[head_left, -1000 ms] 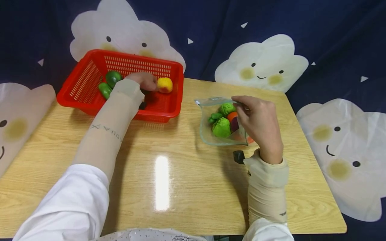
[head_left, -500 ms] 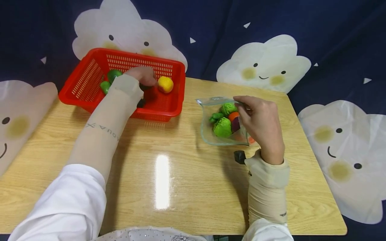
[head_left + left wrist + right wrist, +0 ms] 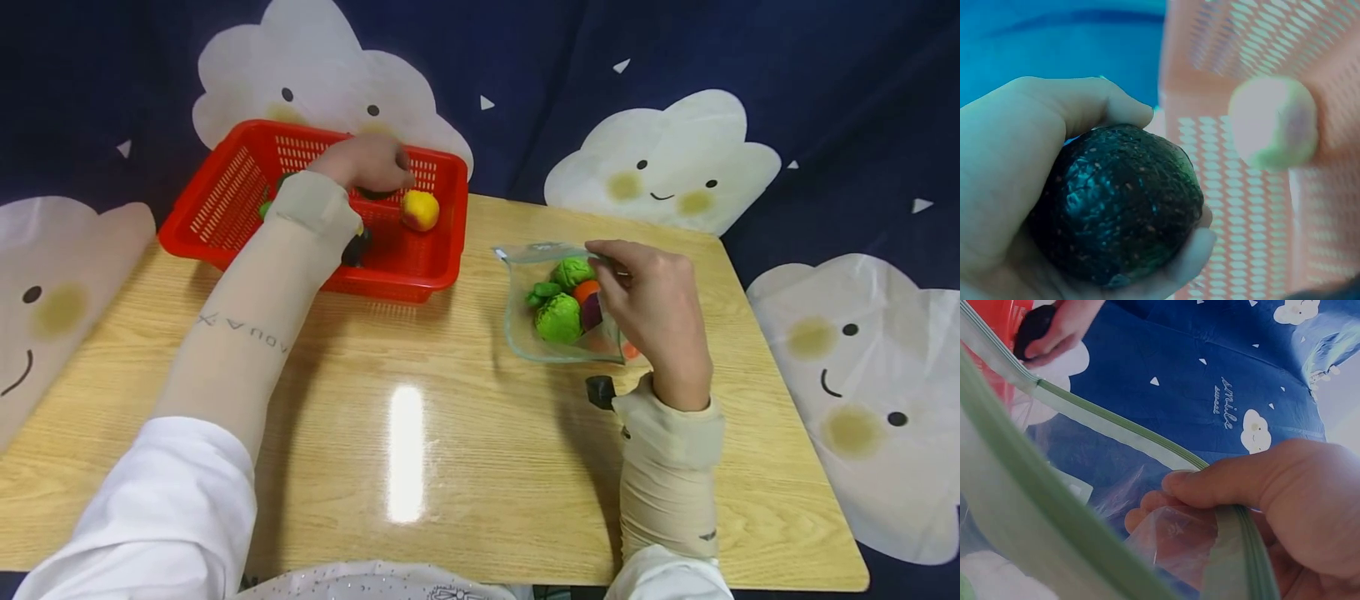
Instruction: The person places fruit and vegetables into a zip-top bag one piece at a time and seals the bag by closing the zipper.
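My left hand (image 3: 371, 162) grips a dark, bumpy-skinned avocado (image 3: 1116, 206), fingers and thumb curled round it. It is held over the far right part of the red basket (image 3: 311, 143). Below it in the basket sits a yellow peach-like fruit (image 3: 420, 211) with a reddish patch. My right hand (image 3: 656, 304) pinches the open top edge of a clear zip bag (image 3: 519, 337) between thumb and fingers. Inside the bag are leafy green toy vegetables (image 3: 558, 318), an orange round piece (image 3: 586, 291) and a purple piece (image 3: 592, 312), partly hidden by the hand.
Green produce (image 3: 264, 208) in the basket is mostly hidden behind my left forearm. A wooden table (image 3: 480, 467) carries basket and bag. Behind it hangs a dark blue cloth (image 3: 517, 50) with white clouds. A small black camera (image 3: 600, 391) sticks out at my right wrist.
My left hand has risen from inside the basket toward its back rim, the avocado in its grip. My right hand keeps its hold on the bag. The view has shifted slightly.
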{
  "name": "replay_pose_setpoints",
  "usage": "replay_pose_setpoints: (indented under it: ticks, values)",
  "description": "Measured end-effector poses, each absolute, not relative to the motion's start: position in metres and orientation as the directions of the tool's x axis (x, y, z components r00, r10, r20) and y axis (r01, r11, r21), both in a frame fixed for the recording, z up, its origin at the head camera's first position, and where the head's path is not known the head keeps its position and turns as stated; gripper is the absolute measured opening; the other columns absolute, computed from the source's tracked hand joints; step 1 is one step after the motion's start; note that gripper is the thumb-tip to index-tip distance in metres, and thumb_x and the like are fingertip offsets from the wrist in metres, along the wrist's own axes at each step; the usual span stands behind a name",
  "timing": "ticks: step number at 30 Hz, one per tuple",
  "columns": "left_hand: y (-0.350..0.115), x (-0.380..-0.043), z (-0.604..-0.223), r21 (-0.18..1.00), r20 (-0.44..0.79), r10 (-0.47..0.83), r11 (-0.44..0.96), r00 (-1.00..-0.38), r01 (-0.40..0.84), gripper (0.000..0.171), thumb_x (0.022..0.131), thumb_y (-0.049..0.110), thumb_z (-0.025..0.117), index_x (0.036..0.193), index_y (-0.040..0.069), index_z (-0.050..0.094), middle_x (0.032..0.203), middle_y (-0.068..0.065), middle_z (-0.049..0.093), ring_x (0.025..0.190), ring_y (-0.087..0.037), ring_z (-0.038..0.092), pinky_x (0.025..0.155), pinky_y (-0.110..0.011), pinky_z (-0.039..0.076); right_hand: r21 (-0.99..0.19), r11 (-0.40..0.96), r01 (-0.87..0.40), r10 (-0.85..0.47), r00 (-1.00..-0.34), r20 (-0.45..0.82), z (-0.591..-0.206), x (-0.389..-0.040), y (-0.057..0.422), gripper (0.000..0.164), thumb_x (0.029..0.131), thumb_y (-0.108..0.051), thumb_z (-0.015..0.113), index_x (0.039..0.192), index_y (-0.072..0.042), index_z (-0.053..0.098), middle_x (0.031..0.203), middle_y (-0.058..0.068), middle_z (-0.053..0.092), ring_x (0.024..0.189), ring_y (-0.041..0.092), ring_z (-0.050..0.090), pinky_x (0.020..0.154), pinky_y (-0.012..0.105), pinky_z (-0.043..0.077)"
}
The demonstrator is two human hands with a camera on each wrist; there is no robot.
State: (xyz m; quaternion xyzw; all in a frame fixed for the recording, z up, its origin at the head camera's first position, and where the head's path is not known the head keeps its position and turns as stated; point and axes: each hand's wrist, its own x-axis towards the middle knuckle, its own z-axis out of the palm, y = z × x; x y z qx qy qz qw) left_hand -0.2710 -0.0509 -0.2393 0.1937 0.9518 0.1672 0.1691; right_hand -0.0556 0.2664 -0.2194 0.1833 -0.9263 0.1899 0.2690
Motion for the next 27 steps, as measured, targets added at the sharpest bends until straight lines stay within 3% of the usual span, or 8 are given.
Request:
replay_pose_setpoints:
  ticks: [7, 15, 22, 27]
  values:
    - [-0.032, -0.245, -0.220, 0.451, -0.119, 0.478, 0.807, -0.870, 0.382, 0.050, 0.088, 0.033, 0.052, 0.132, 0.012, 0.045, 0.118, -0.007, 0.053, 0.095, -0.025, 0.051, 0.084, -0.037, 0.046, -0.254, 0.863, -0.437, -0.231, -0.787, 0.572, -0.219, -0.054, 0.267, 0.019, 0.087, -0.015, 0.060, 0.102, -0.010, 0.071, 0.089, 0.008, 0.070, 0.069, 0.015, 0.066, 0.062, 0.032, 0.052]
    - [-0.013, -0.205, -0.215, 0.616, 0.114, 0.513, 0.635, -0.851, 0.465, 0.042, 0.089, 0.036, 0.048, 0.128, 0.021, 0.050, 0.122, 0.001, 0.052, 0.097, -0.019, 0.049, 0.083, -0.032, 0.046, -0.254, 0.862, -0.438, -0.235, -0.791, 0.565, -0.219, -0.053, 0.268, 0.019, 0.088, -0.015, 0.060, 0.102, -0.008, 0.071, 0.090, 0.008, 0.070, 0.070, 0.016, 0.067, 0.062, 0.032, 0.053]
    - [0.009, -0.166, -0.226, 0.652, 0.360, 0.562, 0.420, -0.745, 0.631, 0.036, 0.089, 0.035, 0.051, 0.122, 0.022, 0.055, 0.110, 0.004, 0.056, 0.081, -0.014, 0.051, 0.070, -0.028, 0.044, -0.250, 0.865, -0.434, -0.234, -0.792, 0.564, -0.218, -0.050, 0.270, 0.019, 0.087, -0.015, 0.060, 0.102, -0.009, 0.071, 0.090, 0.008, 0.070, 0.070, 0.015, 0.066, 0.062, 0.032, 0.053]
    - [0.024, -0.141, -0.235, 0.660, 0.453, 0.619, 0.251, -0.641, 0.708, 0.033, 0.088, 0.031, 0.056, 0.120, 0.023, 0.057, 0.111, 0.007, 0.056, 0.086, -0.010, 0.050, 0.071, -0.027, 0.045, -0.255, 0.862, -0.439, -0.234, -0.789, 0.568, -0.219, -0.050, 0.268, 0.019, 0.087, -0.016, 0.060, 0.102, -0.009, 0.071, 0.089, 0.007, 0.070, 0.069, 0.014, 0.066, 0.062, 0.032, 0.053]
